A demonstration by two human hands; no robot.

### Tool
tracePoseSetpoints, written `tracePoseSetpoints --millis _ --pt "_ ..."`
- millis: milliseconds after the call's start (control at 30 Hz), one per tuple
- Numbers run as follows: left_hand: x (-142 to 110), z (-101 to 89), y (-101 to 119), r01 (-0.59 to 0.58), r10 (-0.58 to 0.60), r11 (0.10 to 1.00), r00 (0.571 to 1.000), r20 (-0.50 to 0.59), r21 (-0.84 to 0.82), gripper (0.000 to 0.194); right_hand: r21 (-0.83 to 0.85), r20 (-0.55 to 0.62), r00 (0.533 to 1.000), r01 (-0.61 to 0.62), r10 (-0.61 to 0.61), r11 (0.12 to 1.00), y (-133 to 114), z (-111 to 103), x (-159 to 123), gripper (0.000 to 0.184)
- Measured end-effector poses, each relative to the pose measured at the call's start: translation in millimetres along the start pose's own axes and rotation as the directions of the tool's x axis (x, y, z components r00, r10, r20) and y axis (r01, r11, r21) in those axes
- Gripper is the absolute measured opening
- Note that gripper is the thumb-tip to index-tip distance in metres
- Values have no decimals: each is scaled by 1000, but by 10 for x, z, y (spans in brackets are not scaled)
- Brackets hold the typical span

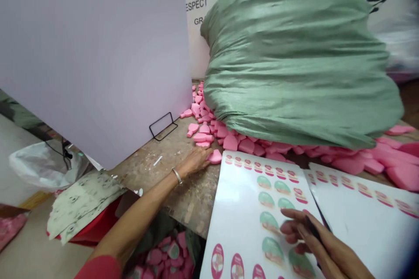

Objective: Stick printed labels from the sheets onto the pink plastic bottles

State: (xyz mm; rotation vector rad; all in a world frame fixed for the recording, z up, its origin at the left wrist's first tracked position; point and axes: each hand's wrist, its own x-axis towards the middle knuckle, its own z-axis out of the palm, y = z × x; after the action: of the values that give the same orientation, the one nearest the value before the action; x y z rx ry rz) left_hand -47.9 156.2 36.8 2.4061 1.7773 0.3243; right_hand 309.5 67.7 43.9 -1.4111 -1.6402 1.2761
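Note:
My left hand [195,160], with a silver bangle at the wrist, reaches across the worktable. Its fingers close on the near end of a pink paddle-shaped piece [215,157] at the front of a loose heap. On the right, my right hand [306,235] hovers over a white sticker sheet [240,202]. A slim dark pen-like tool [313,229] is held between its fingers; its tip is hard to make out. Green round stickers [272,248] and pink oval stickers [217,260] remain in rows on the sheet, some beneath my right hand.
A large green sack [294,61] rests on the pink heap [247,144]. At left stands a big pale panel [98,52] beside a black wire stand [163,127]. Another sticker sheet [366,226] lies at right. Below the table edge, a bag holds stickered pink pieces [166,257].

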Motion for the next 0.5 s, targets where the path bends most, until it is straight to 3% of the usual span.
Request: tracePoseSetpoints --millis 133,300,400,500 --pt "-225 -86 108 113 -114 993 992 -51 -17 25 29 32 997 68 -69 997 -159 -24 28 52" --pt "-158 30 240 151 -155 987 985 -78 -57 45 -50 -48 985 162 -164 986 -214 25 -53 48" --pt "-120 48 256 170 -178 980 981 -71 -107 41 -77 -69 983 165 -170 983 -169 -99 -177 44" --pt "-225 -137 282 188 -206 965 975 -83 -185 31 -78 -104 988 105 -113 991 -129 -313 -290 42"
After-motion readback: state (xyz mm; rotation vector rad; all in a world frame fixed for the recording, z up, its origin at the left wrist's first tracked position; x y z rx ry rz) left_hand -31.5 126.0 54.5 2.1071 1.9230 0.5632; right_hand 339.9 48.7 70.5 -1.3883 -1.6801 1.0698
